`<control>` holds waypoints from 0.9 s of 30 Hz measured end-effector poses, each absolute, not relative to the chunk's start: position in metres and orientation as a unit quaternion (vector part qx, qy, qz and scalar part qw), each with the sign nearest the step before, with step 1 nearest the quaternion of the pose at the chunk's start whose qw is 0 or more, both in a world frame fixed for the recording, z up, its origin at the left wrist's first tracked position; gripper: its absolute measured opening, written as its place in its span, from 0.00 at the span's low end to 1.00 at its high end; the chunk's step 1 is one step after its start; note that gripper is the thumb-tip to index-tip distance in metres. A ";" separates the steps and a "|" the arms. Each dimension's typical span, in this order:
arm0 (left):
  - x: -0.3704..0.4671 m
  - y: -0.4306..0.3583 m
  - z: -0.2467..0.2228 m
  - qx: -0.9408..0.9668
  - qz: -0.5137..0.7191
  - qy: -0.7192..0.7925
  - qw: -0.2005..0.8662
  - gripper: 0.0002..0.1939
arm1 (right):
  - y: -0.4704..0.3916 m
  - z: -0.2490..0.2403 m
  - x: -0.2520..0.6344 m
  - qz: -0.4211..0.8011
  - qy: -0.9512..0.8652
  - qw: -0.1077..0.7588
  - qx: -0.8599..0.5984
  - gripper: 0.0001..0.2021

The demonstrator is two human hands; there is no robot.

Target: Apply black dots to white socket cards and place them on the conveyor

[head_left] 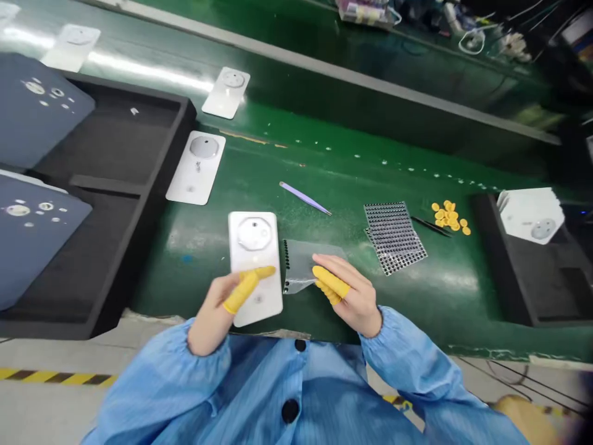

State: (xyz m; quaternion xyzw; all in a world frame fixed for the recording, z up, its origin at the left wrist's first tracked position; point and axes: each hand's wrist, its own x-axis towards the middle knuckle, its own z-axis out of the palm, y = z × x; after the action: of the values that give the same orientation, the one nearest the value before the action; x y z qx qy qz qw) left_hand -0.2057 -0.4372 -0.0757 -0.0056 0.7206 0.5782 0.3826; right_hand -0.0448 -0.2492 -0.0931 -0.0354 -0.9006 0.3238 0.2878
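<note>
A white panel (254, 259) with a round recess lies flat in front of me. My left hand (236, 296), with yellow finger cots, rests on its lower part, thumb and finger stretched across the surface. Just right of the panel is a clear sheet (300, 262) with black dots along its left edge. My right hand (345, 287), also in yellow finger cots, has its fingers closed on the sheet's right side. Purple tweezers (306, 198) lie behind the sheet. Further right sit dotted sheets (396, 238).
Black trays stand at left (160, 179) and right (507, 284), the left with blue-grey panels (41, 111), the right with white ones (532, 213). Other white panels (197, 168) lie behind. Yellow finger cots (447, 216) and black tweezers (432, 227) are at right.
</note>
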 end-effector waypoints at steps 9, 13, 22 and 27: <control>-0.189 -0.399 -0.071 0.073 0.558 0.651 0.510 0.14 | -0.233 -0.084 -0.040 0.320 -0.932 0.154 0.070 0.19; -0.184 -0.399 -0.076 0.071 0.558 0.672 0.481 0.13 | -0.236 -0.076 -0.047 0.346 -0.926 0.138 0.054 0.15; -0.184 -0.400 -0.074 0.114 0.526 0.685 0.491 0.10 | -0.259 -0.079 -0.070 0.305 -0.928 0.207 0.051 0.09; -0.185 -0.405 -0.075 0.186 0.502 0.722 0.439 0.14 | -0.264 -0.087 -0.067 0.271 -0.943 0.190 0.023 0.14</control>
State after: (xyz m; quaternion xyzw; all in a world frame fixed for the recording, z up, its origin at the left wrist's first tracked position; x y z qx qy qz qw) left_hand -0.1852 -0.4055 -0.0754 0.1863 0.7221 0.5015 0.4385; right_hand -0.0671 -0.2640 -0.0868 0.0228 -0.9433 0.2714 0.1899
